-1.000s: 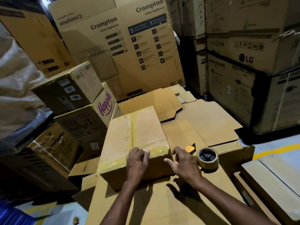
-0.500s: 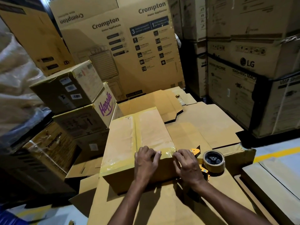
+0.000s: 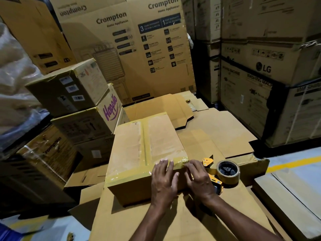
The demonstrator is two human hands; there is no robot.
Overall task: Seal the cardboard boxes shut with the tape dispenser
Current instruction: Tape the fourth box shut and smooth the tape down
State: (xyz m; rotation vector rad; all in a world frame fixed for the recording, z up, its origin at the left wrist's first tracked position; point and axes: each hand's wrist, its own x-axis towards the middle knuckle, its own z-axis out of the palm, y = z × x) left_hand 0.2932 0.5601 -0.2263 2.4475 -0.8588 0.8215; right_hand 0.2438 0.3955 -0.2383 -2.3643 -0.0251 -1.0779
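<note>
Hands closed in: your left hand (image 3: pixel 164 180) flat on box (image 3: pixel 135 145) edge, right hand (image 3: pixel 199 180) pressing tape (image 3: pixel 180 162) at corner, tape dispenser (image 3: pixel 225 173) beside.

> what's the surface on your end?

> On my feed it's flattened cardboard sheets (image 3: pixel 173 221). The taped box (image 3: pixel 144 148) sits right on them, tape dispenser (image 3: pixel 226 173) just beside its near right corner.
</note>
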